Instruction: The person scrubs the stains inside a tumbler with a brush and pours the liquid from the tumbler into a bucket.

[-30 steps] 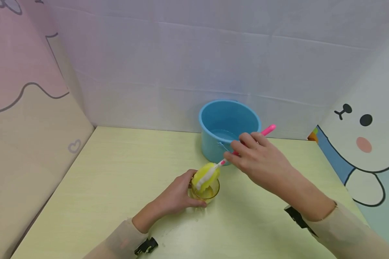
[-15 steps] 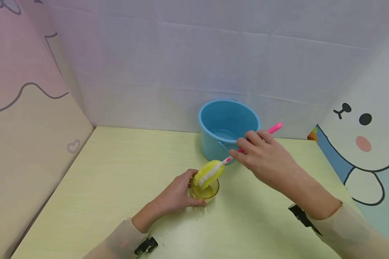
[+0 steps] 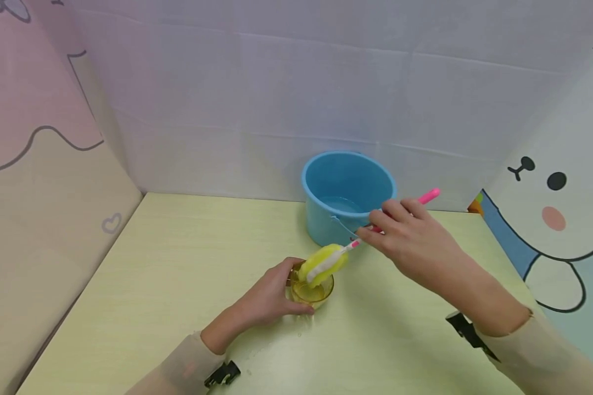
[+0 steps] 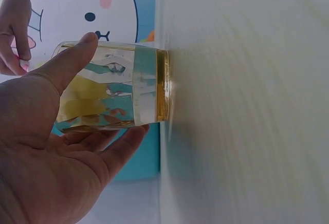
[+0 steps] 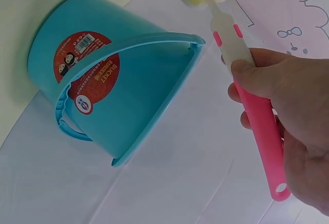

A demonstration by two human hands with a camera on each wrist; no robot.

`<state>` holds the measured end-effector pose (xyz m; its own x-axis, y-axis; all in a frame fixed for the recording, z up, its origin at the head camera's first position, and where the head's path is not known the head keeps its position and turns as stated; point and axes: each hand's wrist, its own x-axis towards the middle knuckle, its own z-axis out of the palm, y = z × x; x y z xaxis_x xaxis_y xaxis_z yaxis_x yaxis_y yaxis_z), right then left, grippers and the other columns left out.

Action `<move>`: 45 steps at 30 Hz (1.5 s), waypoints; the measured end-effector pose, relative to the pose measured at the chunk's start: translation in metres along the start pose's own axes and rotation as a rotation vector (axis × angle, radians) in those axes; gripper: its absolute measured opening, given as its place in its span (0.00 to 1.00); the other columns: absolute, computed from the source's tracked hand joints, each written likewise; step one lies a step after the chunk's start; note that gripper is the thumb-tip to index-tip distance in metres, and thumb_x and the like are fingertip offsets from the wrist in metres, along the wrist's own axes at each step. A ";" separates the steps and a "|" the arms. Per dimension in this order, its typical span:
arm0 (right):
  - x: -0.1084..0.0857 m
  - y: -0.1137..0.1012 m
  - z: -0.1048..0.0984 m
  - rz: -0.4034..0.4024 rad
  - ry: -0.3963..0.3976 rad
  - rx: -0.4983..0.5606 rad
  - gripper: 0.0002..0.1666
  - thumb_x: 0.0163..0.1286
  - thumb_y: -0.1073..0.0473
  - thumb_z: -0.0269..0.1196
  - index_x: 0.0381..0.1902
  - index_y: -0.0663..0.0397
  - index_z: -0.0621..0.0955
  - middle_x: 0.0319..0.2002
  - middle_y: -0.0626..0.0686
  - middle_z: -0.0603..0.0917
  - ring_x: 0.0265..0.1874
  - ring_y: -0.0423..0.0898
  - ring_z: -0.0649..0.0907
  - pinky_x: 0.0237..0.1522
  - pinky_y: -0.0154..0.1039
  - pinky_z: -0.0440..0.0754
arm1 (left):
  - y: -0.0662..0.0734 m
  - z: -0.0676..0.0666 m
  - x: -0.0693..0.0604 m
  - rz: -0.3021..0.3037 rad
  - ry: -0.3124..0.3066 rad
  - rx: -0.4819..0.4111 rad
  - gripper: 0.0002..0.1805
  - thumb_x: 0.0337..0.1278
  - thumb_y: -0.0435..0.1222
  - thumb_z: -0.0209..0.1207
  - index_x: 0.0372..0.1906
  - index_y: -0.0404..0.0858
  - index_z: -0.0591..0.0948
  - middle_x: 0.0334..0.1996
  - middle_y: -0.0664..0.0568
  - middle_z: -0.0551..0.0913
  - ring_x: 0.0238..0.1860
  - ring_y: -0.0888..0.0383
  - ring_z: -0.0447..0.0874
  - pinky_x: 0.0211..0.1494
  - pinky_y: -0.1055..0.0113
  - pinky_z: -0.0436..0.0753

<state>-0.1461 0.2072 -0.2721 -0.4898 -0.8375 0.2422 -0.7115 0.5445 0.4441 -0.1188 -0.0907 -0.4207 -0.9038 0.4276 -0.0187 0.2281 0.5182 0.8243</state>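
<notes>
An amber glass cup (image 3: 312, 296) stands upright on the table, and my left hand (image 3: 272, 291) grips it round the side. In the left wrist view the thumb lies along one side of the cup (image 4: 118, 90), with fingers under the other. My right hand (image 3: 415, 236) pinches the pink handle (image 5: 262, 131) of a sponge brush. The yellow sponge head (image 3: 323, 264) is tilted at the cup's mouth, its lower end within the rim and its upper part outside. Part of the handle is hidden behind the right fingers in the head view.
A blue bucket (image 3: 326, 219) with a thin handle stands at the back of the table (image 3: 188, 247), just behind the right hand. A pale cloth wall (image 3: 227, 109) rises behind it, and cartoon-printed sheets stand at both sides. Small droplets lie on the table near the cup.
My right hand has moved to the right, drawing the brush the same way, so the sponge head sits further up and out of the cup. The left hand and cup have hardly moved.
</notes>
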 end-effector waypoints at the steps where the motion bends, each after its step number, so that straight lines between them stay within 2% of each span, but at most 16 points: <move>1: -0.001 0.000 0.000 0.003 0.000 0.001 0.27 0.57 0.60 0.83 0.54 0.48 0.86 0.42 0.55 0.80 0.44 0.56 0.77 0.47 0.51 0.78 | 0.000 0.000 0.000 0.000 -0.001 0.001 0.51 0.46 0.45 0.84 0.73 0.38 0.69 0.61 0.52 0.80 0.58 0.54 0.80 0.64 0.53 0.80; 10: -0.008 0.003 0.001 0.009 0.006 0.007 0.32 0.58 0.61 0.81 0.61 0.42 0.85 0.45 0.54 0.81 0.43 0.57 0.77 0.43 0.50 0.77 | 0.000 0.000 0.000 -0.006 -0.007 0.000 0.51 0.47 0.45 0.84 0.74 0.38 0.69 0.62 0.51 0.79 0.59 0.54 0.79 0.64 0.53 0.80; 15: -0.012 0.004 -0.001 0.014 0.003 0.025 0.35 0.57 0.64 0.82 0.62 0.42 0.85 0.45 0.54 0.80 0.46 0.57 0.77 0.44 0.51 0.76 | -0.001 0.000 0.001 -0.014 -0.010 -0.004 0.51 0.47 0.45 0.84 0.74 0.38 0.69 0.63 0.51 0.79 0.60 0.53 0.79 0.64 0.52 0.80; 25: -0.020 0.006 -0.002 0.028 -0.049 0.026 0.29 0.57 0.66 0.81 0.55 0.43 0.86 0.41 0.54 0.79 0.46 0.56 0.76 0.46 0.52 0.75 | -0.001 0.000 0.000 -0.003 -0.009 -0.001 0.51 0.47 0.45 0.84 0.74 0.38 0.69 0.65 0.51 0.79 0.62 0.54 0.79 0.66 0.52 0.79; 30: -0.025 0.007 -0.001 0.041 -0.048 0.046 0.27 0.58 0.68 0.80 0.54 0.43 0.87 0.40 0.54 0.79 0.45 0.57 0.76 0.45 0.52 0.74 | 0.000 0.000 0.000 -0.001 -0.008 -0.001 0.51 0.46 0.45 0.84 0.74 0.39 0.69 0.65 0.51 0.79 0.62 0.54 0.79 0.66 0.52 0.79; 37: -0.030 0.010 0.002 0.059 -0.032 0.072 0.29 0.56 0.70 0.80 0.53 0.42 0.87 0.40 0.53 0.79 0.44 0.57 0.77 0.44 0.53 0.73 | 0.001 0.000 0.001 0.001 -0.007 0.000 0.51 0.46 0.44 0.84 0.74 0.38 0.69 0.65 0.51 0.79 0.62 0.53 0.79 0.67 0.52 0.79; 45: -0.037 0.013 0.006 0.085 -0.050 0.086 0.30 0.55 0.69 0.81 0.53 0.41 0.87 0.41 0.52 0.81 0.45 0.58 0.78 0.45 0.54 0.73 | 0.002 0.000 0.000 -0.006 -0.005 0.010 0.51 0.46 0.45 0.84 0.74 0.38 0.69 0.66 0.50 0.78 0.64 0.53 0.78 0.67 0.51 0.78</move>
<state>-0.1401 0.2457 -0.2807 -0.5733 -0.7858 0.2320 -0.7057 0.6174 0.3475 -0.1185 -0.0901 -0.4193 -0.9032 0.4283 -0.0269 0.2260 0.5280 0.8186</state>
